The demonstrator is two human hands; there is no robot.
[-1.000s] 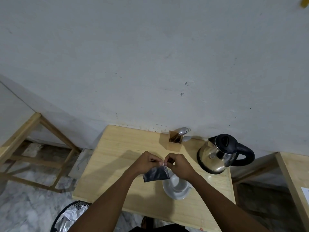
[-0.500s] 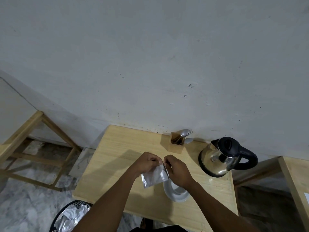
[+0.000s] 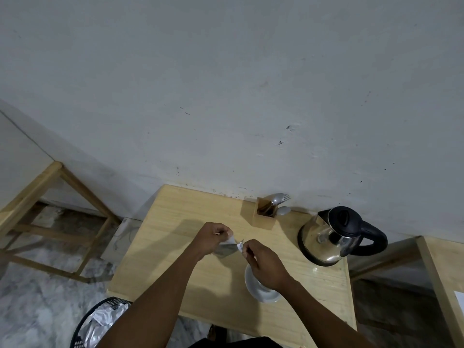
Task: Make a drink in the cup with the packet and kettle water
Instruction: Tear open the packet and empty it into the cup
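Observation:
A small silver packet (image 3: 228,248) hangs above the wooden table (image 3: 175,252), torn at its top edge. My left hand (image 3: 209,238) pinches its left corner. My right hand (image 3: 263,263) pinches the torn strip at the packet's right side. Under my right hand stands a white cup on a saucer (image 3: 261,292), mostly hidden by the hand. A steel kettle (image 3: 329,239) with a black lid and handle stands at the table's right, apart from both hands.
A wooden holder (image 3: 265,216) with spoons and a fork stands by the wall behind the cup. A black bin (image 3: 100,322) with crumpled wrappers sits on the floor at the lower left. Wooden frames flank the table on both sides.
My hands have drawn apart, the right one moving right and toward me, and the packet's top edge has split open between them. The packet now lies flatter.

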